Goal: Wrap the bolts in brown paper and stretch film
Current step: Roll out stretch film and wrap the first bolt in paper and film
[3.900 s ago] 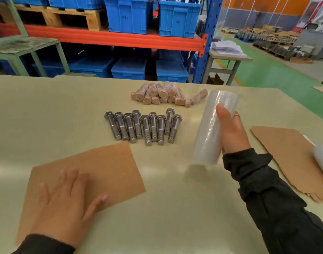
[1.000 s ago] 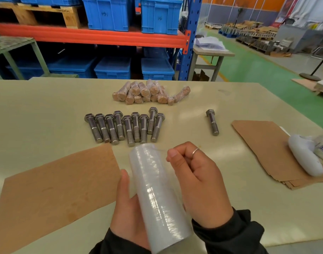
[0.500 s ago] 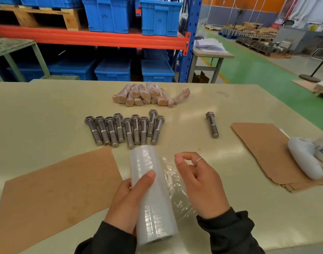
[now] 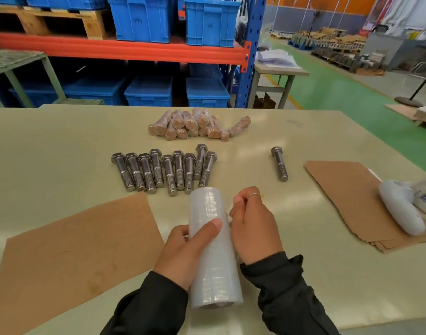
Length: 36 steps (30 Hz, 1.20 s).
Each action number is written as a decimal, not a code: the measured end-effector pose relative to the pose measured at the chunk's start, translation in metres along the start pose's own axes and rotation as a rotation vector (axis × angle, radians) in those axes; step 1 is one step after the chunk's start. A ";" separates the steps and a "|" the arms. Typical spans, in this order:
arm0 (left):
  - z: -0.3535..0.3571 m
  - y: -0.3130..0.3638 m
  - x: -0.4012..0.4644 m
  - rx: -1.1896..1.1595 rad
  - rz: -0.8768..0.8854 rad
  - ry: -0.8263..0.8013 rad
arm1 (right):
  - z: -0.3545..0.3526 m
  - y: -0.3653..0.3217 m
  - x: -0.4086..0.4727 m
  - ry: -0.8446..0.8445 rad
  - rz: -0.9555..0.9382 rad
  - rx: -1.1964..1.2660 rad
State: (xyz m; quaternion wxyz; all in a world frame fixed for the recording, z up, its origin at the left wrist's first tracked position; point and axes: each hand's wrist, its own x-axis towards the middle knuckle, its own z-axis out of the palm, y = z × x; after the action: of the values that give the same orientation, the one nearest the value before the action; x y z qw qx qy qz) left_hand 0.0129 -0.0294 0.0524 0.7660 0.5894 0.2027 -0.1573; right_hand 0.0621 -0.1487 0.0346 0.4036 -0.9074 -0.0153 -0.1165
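Nearest the person, the roll of stretch film [image 4: 213, 247] is the landmark: it is held lying lengthwise just above the bench [image 4: 62, 146], one open end toward the viewer. The left hand [image 4: 185, 252] wraps its grip around the roll from the left, thumb pressed across the top. The right hand [image 4: 253, 228] sits touching the roll's right side with its fingers curled in; it looks to be pinching at the film's loose edge, though the film itself is too clear to see there. I judge the roll light and fairly stiff but slick, so a full wrap around its middle suits it, while the free film will be thin, clingy and quick to tear or bunch, best taken at the edge with fingertips.

Left of the roll lies a flat sheet of brown paper [image 4: 74, 245], light and easily creased, best lifted by a corner. Just beyond the roll, a row of bare bolts [image 4: 163, 169] lies side by side; these will be heavy, hard and prone to roll, so grip each round the shank. Beyond and right of the roll lies a single bolt [image 4: 279, 163] apart, and further right a stack of brown sheets [image 4: 347, 189]. Farthest beyond the roll sits a pile of wrapped bolts [image 4: 197, 124].
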 end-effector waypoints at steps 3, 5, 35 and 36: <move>-0.004 0.003 0.003 -0.060 -0.011 -0.019 | 0.000 -0.003 0.008 0.026 0.009 -0.067; -0.007 0.005 0.003 -0.071 -0.001 -0.023 | -0.002 -0.004 0.012 0.024 0.011 -0.075; -0.036 0.007 -0.001 -0.542 -0.059 -0.374 | -0.014 0.006 0.006 0.000 0.239 0.344; -0.036 0.008 -0.003 -0.603 -0.060 -0.391 | -0.023 0.003 0.009 0.009 0.240 0.378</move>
State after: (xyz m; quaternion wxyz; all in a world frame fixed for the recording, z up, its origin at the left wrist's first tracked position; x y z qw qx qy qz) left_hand 0.0097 0.0077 0.0521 0.9248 0.2893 0.1069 -0.2227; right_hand 0.0663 -0.1684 0.0488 0.5773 -0.8105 0.0729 -0.0668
